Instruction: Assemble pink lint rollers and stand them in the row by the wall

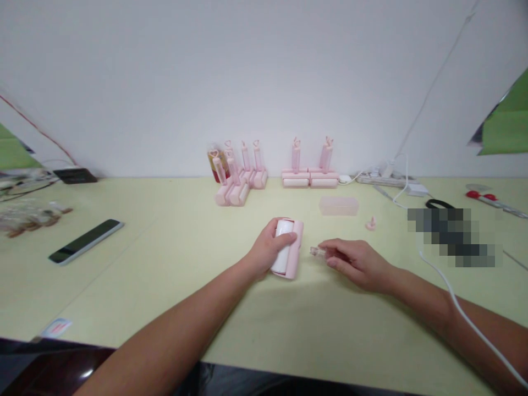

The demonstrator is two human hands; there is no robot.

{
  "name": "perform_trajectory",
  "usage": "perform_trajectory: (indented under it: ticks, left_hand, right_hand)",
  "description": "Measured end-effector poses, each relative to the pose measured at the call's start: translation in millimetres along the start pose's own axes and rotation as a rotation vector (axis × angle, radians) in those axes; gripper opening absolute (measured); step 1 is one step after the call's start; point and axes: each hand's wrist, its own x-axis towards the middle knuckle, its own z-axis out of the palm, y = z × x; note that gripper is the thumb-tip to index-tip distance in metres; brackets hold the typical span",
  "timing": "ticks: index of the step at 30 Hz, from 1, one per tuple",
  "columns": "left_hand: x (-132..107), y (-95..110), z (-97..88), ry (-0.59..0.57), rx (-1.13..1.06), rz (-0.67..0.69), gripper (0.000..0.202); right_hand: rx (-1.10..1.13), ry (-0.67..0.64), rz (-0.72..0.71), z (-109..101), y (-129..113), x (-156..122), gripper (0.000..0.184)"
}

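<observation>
My left hand (266, 250) is wrapped round a lint roller (292, 253), a white roll in a pale pink case, held over the table with the thumb across its front. Just to the right, my right hand (357, 264) pinches a small clear plastic piece (317, 251); its far part is hidden by the fingers. The piece points at the roller, with a gap between them. Beyond my hands lie a translucent pink cover (339, 206) and a little pink part (371, 223) with a rounded base.
Several pink lint rollers (237, 192) with upright handles stand along the wall, and others (310, 180) to their right. A power strip (388, 179) is behind on the right. A white cable (457, 305) runs over my right forearm. A dark-screened device (86, 242) lies left.
</observation>
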Motion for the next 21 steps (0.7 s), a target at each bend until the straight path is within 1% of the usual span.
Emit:
perform_trajectory:
  ticks: [6,10,15,18,21]
  left_hand:
    - [-3,-5,6.9,-0.025,0.083,0.042,0.051]
    - [-3,-5,7.3,-0.009,0.119,0.056,0.053]
    - [-3,-7,4.9,0.017,0.223,0.095,0.053]
    - [-2,-8,4.2,0.014,0.262,0.108,0.052]
    - [-2,-9,4.4,0.02,0.286,0.108,0.049]
  right_hand:
    - [0.03,-0.084,0.013,6,-11,2,0.031]
    - [0.035,-0.065,0.009,7,-16,4,0.028]
    - [0.029,-0.06,0.035,7,-20,5,0.027]
    - [-0.01,-0.057,0.052,9,-21,5,0.027]
    - [-0.095,-0.042,0.038,11,-20,5,0.029]
